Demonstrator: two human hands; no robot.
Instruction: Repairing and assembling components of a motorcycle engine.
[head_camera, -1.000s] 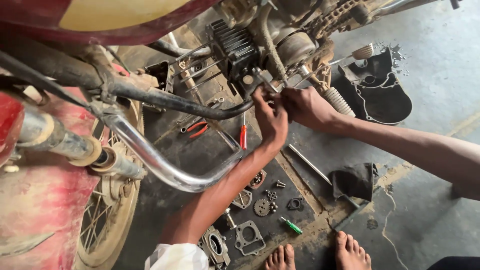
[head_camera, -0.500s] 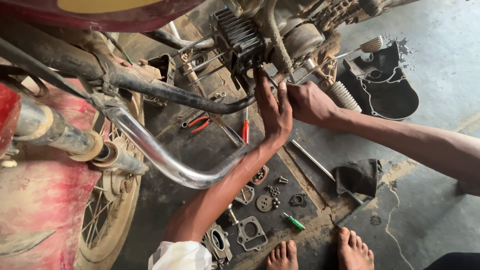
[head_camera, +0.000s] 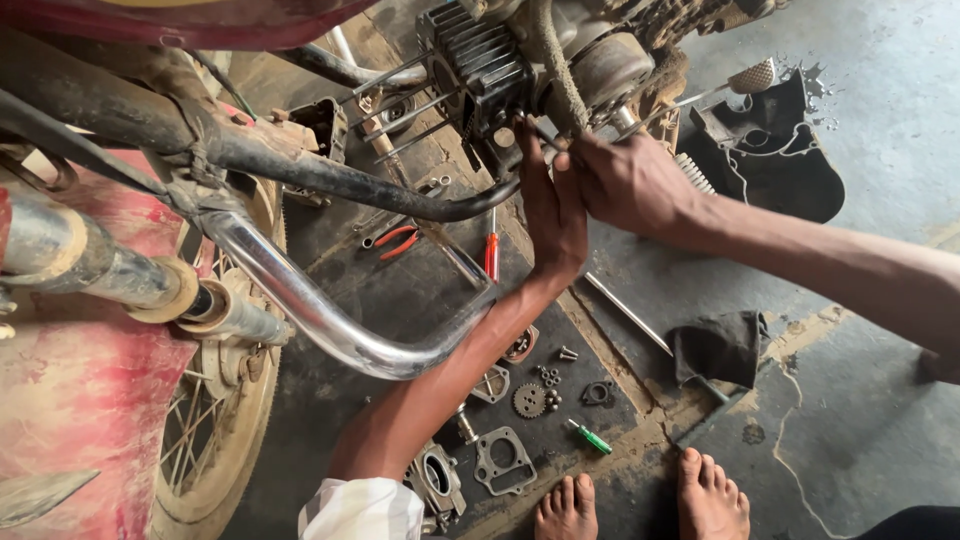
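Observation:
A motorcycle engine (head_camera: 480, 65) with black cooling fins hangs at the top centre. My left hand (head_camera: 550, 215) reaches up from below with its fingers straight, and its palm rests against the underside of the engine. My right hand (head_camera: 630, 185) comes in from the right, touching the left hand. Its fingers curl around a thin metal tool (head_camera: 540, 132) at the engine's lower edge. What the tool's tip meets is hidden.
A chrome exhaust pipe (head_camera: 330, 320) and a black frame tube (head_camera: 300, 170) cross over my left arm. On the dark mat lie a red screwdriver (head_camera: 491, 255), red-handled pliers (head_camera: 395, 240), a gear (head_camera: 527, 400), gaskets (head_camera: 503, 460) and a green screwdriver (head_camera: 590, 437). A black cloth (head_camera: 720, 345) and engine cover (head_camera: 780, 160) are at right; my bare feet (head_camera: 570, 510) are below.
Both hands have stayed together under the engine. My left hand has straightened from a cupped grip to a flat palm, and the view has shifted slightly towards the engine.

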